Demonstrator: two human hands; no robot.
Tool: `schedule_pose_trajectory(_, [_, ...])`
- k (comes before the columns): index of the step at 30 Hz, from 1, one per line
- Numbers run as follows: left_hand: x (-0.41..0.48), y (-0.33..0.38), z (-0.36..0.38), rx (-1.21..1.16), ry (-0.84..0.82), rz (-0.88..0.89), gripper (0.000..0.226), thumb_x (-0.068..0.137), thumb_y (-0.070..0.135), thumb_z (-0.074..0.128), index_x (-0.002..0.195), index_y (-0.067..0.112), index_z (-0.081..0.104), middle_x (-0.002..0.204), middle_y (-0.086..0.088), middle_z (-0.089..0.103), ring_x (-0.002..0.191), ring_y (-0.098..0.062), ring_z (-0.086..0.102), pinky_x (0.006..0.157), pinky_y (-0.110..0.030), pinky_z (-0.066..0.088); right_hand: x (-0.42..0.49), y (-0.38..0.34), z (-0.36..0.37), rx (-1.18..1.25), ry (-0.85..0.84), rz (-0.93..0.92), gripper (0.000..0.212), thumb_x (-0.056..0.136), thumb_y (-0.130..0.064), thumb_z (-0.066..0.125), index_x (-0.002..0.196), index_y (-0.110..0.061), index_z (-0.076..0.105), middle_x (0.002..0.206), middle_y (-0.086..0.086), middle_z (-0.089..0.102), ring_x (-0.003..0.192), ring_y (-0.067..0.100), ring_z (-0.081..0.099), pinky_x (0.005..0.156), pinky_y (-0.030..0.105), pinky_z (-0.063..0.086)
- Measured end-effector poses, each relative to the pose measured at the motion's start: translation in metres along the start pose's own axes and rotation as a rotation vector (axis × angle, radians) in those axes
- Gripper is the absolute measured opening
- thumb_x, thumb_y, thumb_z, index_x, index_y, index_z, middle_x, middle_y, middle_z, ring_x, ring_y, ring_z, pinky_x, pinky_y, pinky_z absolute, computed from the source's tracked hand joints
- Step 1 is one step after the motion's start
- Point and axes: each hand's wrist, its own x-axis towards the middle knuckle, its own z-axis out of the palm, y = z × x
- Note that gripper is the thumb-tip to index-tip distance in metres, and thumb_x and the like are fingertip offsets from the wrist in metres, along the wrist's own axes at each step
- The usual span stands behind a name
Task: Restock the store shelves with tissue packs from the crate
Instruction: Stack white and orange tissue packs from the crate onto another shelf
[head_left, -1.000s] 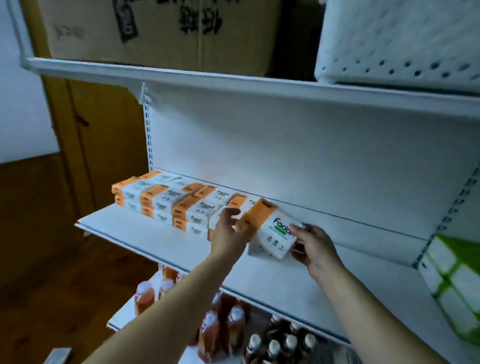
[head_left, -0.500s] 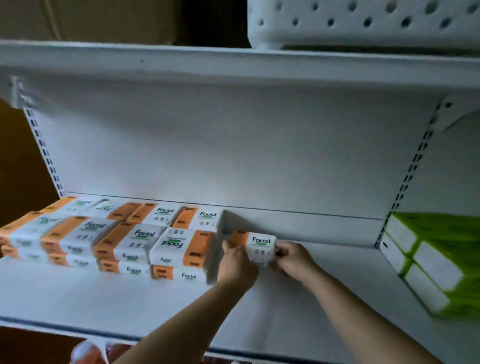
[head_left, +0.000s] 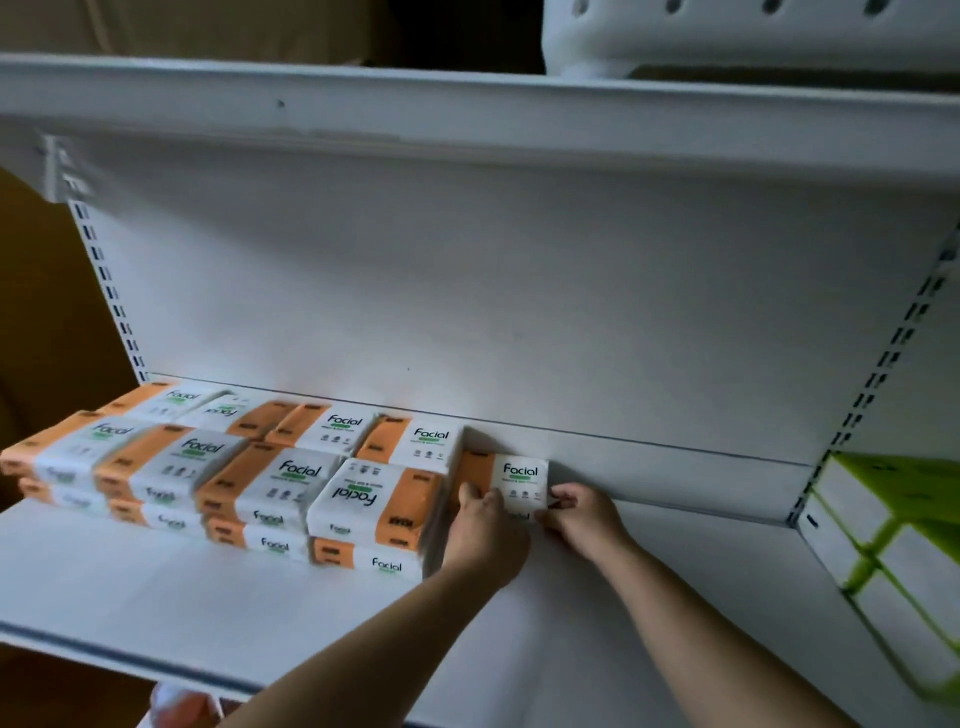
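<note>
Left hand (head_left: 483, 525) grips the pack's (head_left: 521, 475) left end; right hand (head_left: 582, 517) pinches its right edge, just right of the stack (head_left: 291, 480).

Blocked at the stacked tissue packs (head_left: 270, 483), two layers high. Just right of them at the rear, blocked by a single tissue pack (head_left: 519, 475). Open farther right across bare shelf board (head_left: 675, 597), up to green-and-white boxes (head_left: 893, 545). Open in front and above, under the upper shelf (head_left: 467, 104).

Premises: retail shop. White metal shelf (head_left: 156, 597) hangs on slotted uprights (head_left: 893, 358), a standard store fixture. Identical "Facial" tissue packs (head_left: 270, 473) are stacked in rows at 9 o'clock. Green-and-white packs (head_left: 893, 561) stand at 4 o'clock. Perforated white crate (head_left: 753, 31) sits on upper shelf (head_left: 467, 98) at 1 o'clock.
</note>
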Motion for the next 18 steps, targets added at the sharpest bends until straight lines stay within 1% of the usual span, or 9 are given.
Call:
schedule_pose_trajectory(1, [-0.003, 0.001, -0.002, -0.013, 0.015, 0.007, 0.037, 0.087, 0.021, 0.052, 0.122, 0.008, 0.050, 0.130, -0.011, 0.036, 0.112, -0.030, 0.051, 0.095, -0.029, 0.039, -0.003, -0.001, -0.002, 0.019, 0.019, 0.010, 0.039, 0.073, -0.009, 0.075, 0.110, -0.012, 0.064, 0.097, 0.006, 0.067, 0.084, 0.019, 0.060, 0.076, 0.033, 0.050])
schedule_pose_trajectory(3, [-0.011, 0.002, -0.008, -0.039, 0.075, 0.023, 0.044, 0.087, 0.023, 0.053, 0.129, 0.013, 0.049, 0.133, -0.009, 0.038, 0.117, -0.028, 0.049, 0.096, -0.028, 0.038, -0.014, -0.005, -0.009, 0.056, 0.081, 0.007, 0.037, 0.074, -0.007, 0.071, 0.110, -0.010, 0.064, 0.092, 0.003, 0.064, 0.084, 0.019, 0.059, 0.072, 0.028, 0.047])
schedule_pose_trajectory(6, [-0.028, 0.003, -0.022, -0.084, 0.218, 0.049, 0.047, 0.087, 0.028, 0.056, 0.133, 0.018, 0.049, 0.135, -0.005, 0.043, 0.119, -0.024, 0.048, 0.097, -0.028, 0.039, -0.043, -0.019, -0.019, 0.115, 0.192, -0.102, 0.021, 0.076, -0.006, 0.065, 0.096, -0.013, 0.068, 0.086, 0.001, 0.065, 0.086, 0.022, 0.063, 0.079, 0.031, 0.050])
schedule_pose_trajectory(8, [-0.044, 0.000, -0.035, -0.186, 0.313, 0.065, 0.043, 0.086, 0.023, 0.058, 0.128, 0.013, 0.056, 0.128, -0.007, 0.051, 0.114, -0.025, 0.053, 0.096, -0.025, 0.039, -0.066, -0.036, -0.021, 0.212, 0.178, -0.214, 0.016, 0.078, -0.004, 0.064, 0.086, -0.018, 0.065, 0.082, 0.001, 0.067, 0.081, 0.020, 0.062, 0.075, 0.027, 0.049])
schedule_pose_trajectory(10, [-0.064, -0.010, -0.053, -0.304, 0.422, 0.070, 0.038, 0.084, 0.021, 0.058, 0.121, 0.010, 0.062, 0.119, -0.007, 0.060, 0.105, -0.023, 0.061, 0.095, -0.026, 0.043, -0.089, -0.058, -0.017, 0.300, 0.101, -0.329, 0.021, 0.080, -0.003, 0.064, 0.078, -0.024, 0.062, 0.077, -0.004, 0.064, 0.075, 0.017, 0.060, 0.070, 0.025, 0.047])
schedule_pose_trajectory(12, [-0.088, -0.028, -0.071, -0.388, 0.532, 0.027, 0.032, 0.085, 0.014, 0.061, 0.117, 0.010, 0.064, 0.115, -0.004, 0.063, 0.094, -0.015, 0.064, 0.091, -0.025, 0.047, -0.111, -0.079, -0.003, 0.351, -0.008, -0.407, 0.025, 0.081, -0.004, 0.064, 0.074, -0.028, 0.062, 0.075, -0.007, 0.063, 0.071, 0.013, 0.058, 0.070, 0.027, 0.047])
schedule_pose_trajectory(13, [-0.102, -0.040, -0.080, -0.401, 0.578, -0.016, 0.032, 0.085, 0.011, 0.061, 0.117, 0.010, 0.064, 0.114, -0.003, 0.064, 0.089, -0.011, 0.063, 0.088, -0.022, 0.047, -0.124, -0.090, 0.008, 0.395, -0.081, -0.418, 0.025, 0.082, -0.003, 0.064, 0.074, -0.027, 0.062, 0.074, -0.006, 0.063, 0.068, 0.009, 0.058, 0.068, 0.026, 0.047])
schedule_pose_trajectory(16, [-0.147, -0.087, -0.103, -0.368, 0.678, -0.164, 0.033, 0.086, 0.013, 0.059, 0.120, 0.012, 0.062, 0.111, 0.000, 0.064, 0.085, -0.006, 0.059, 0.076, -0.010, 0.040, -0.168, -0.113, 0.056, 0.473, -0.322, -0.424, 0.021, 0.084, 0.001, 0.061, 0.078, -0.019, 0.061, 0.072, -0.001, 0.060, 0.052, -0.003, 0.054, 0.049, 0.012, 0.041])
schedule_pose_trajectory(18, [-0.183, -0.121, -0.115, -0.321, 0.735, -0.270, 0.035, 0.086, 0.015, 0.060, 0.121, 0.013, 0.061, 0.112, -0.001, 0.065, 0.088, -0.006, 0.059, 0.076, -0.012, 0.041, -0.201, -0.120, 0.097, 0.424, -0.480, -0.438, 0.020, 0.085, -0.001, 0.061, 0.079, -0.020, 0.062, 0.073, -0.002, 0.061, 0.050, -0.005, 0.054, 0.048, 0.008, 0.040])
